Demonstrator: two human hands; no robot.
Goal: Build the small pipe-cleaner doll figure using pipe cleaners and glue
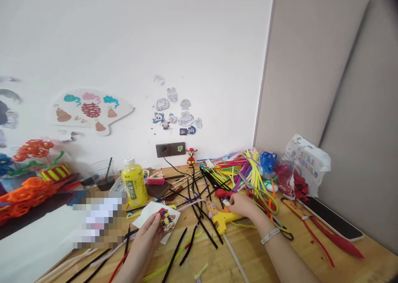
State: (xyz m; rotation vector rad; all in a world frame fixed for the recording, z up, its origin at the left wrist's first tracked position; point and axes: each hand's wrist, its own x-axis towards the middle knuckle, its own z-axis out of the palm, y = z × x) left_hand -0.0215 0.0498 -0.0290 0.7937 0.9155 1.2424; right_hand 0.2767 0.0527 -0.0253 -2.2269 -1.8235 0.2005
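My left hand [151,232] is closed around a small figure head [167,220] made of fuzzy stems, with a white face, black markings and red, blue and yellow parts on top. Behind it lies a white sheet of paper [146,213]. My right hand [244,205] reaches over the yellow hot glue gun [221,222], its fingers bent together at a small whitish bit; what they hold is too small to name. From the gun a clear glue stick [234,256] runs toward the front edge. A red rounded piece [222,193] lies just beyond my right fingers.
Black pipe cleaners [201,208] are strewn mid-table. Behind them sit a coloured pipe-cleaner pile [242,169], scissors [245,180] and a small red-hatted figure [191,157]. A yellow bottle [134,185] and a cup [104,177] stand left; a phone [332,220] lies right.
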